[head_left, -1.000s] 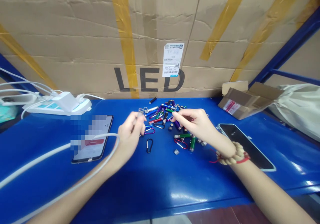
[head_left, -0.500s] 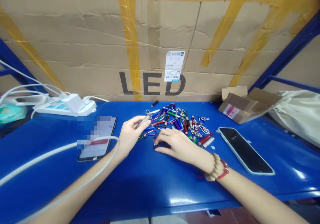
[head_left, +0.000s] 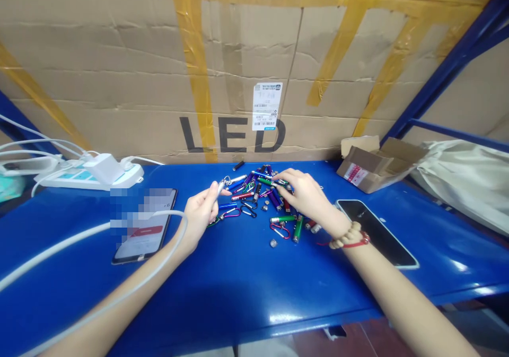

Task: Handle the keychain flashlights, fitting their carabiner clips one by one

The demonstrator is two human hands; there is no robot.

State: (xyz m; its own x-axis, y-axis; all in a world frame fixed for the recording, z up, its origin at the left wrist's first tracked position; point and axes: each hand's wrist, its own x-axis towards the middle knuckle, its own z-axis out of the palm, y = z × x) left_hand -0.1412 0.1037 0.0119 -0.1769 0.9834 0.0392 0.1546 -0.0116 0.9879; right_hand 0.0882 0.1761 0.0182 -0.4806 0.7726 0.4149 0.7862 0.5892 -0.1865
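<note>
My left hand is closed around a slim silver mini flashlight with a ring at its upper end. My right hand is over the right side of a pile of small flashlights, thumb and fingers apart and curved, partly hiding the pieces beneath. Among the pile are a red flashlight, a blue flashlight and a green flashlight. A red carabiner and a black carabiner lie among them. Nearer the front is a small silver round piece.
A phone with a lit screen lies to the left, under a white cable. Behind it is a white power strip. At right are a dark-screened phone and an open small carton. A large cardboard box stands behind.
My right hand has moved up and right from the front of the pile, uncovering green flashlights and the silver piece. The small dark cylinder at its fingertips no longer shows there. My left hand keeps the silver flashlight.
</note>
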